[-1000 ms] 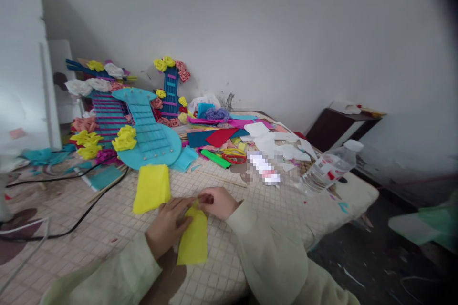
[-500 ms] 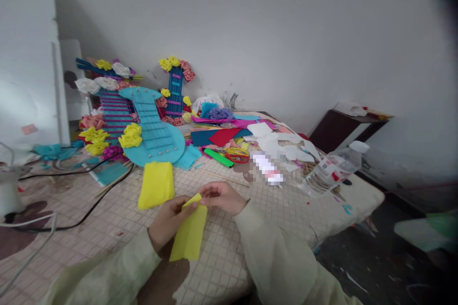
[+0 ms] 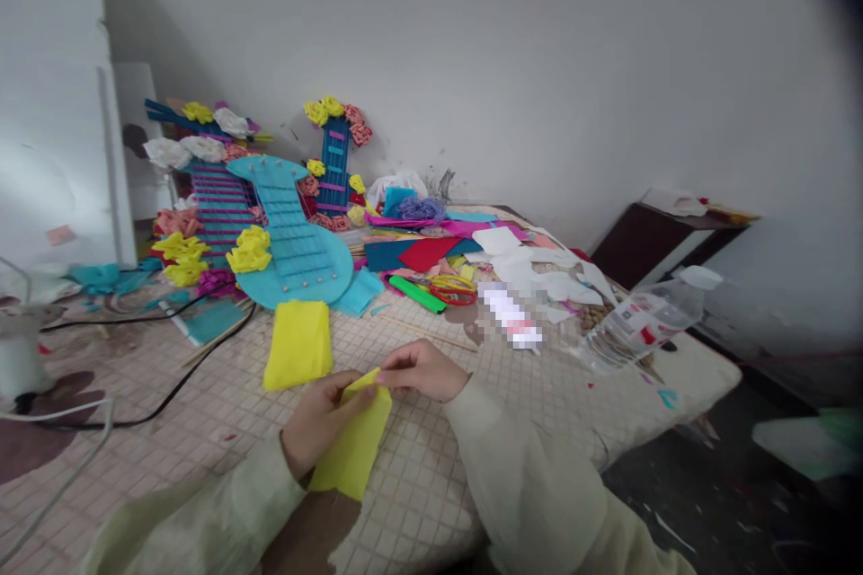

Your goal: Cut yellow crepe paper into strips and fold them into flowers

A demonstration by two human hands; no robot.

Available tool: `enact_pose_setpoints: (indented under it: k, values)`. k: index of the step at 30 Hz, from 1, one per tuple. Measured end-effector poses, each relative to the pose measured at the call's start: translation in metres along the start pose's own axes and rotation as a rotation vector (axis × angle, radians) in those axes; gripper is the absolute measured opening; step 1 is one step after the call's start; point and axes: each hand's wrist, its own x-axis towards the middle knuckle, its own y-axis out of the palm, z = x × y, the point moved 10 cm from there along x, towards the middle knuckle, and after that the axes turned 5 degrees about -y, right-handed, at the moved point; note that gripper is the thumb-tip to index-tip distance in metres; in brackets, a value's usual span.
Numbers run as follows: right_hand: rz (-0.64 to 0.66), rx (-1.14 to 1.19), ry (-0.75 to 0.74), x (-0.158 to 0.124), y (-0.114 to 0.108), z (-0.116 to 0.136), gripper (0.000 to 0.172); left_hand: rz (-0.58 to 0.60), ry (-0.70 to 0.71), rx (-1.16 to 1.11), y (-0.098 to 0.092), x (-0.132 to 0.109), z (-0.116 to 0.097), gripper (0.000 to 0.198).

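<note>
View from the head camera, at a craft table. The left hand [image 3: 322,420] and the right hand [image 3: 419,369] are both gripping a small rectangular sheet of yellow crepe paper [image 3: 356,447], held in front of the person just above the near part of the table covered in a tile-patterned cloth [image 3: 202,418].

- **Grip.** The left hand is closing thumb and fingers on the sheet's upper left edge. The right hand is pinching the upper corner with its fingertips, so the two hands are meeting at the top. This appears to leave the lower part hanging free, slanting down toward the left sleeve, while the fine work is staying at the upper edge.
- **Supply.** A folded stack of the same yellow crepe paper [image 3: 298,344] is lying flat just beyond the left hand, apart from it but close enough to reach easily.
- **Tools.** A pair of scissors with red and yellow handles [image 3: 453,289] and a green marker pen [image 3: 416,294] are lying farther back, beside loose coloured paper scraps.
- **Surroundings.** A blue guitar-shaped paper model with yellow paper flowers [image 3: 297,247] is leaning at the far left, well away from the hands. A clear plastic water bottle [image 3: 648,318] is lying on its side at the table's right edge.
</note>
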Motion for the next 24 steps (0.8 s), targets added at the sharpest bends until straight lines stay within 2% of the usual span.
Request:
enact_pose_setpoints:
  k: [12,24]
  values:
    - [-0.028,-0.013,-0.064,0.0033,-0.0040,0.0032,0.029,-0.032,-0.022,0.008,-0.0027,-0.0008,-0.0015,0.026]
    - [-0.024,0.033,-0.024,0.0005,0.0000,0.0011,0.036,-0.069,-0.007,0.038,-0.0078,0.0005,-0.0013,0.026]
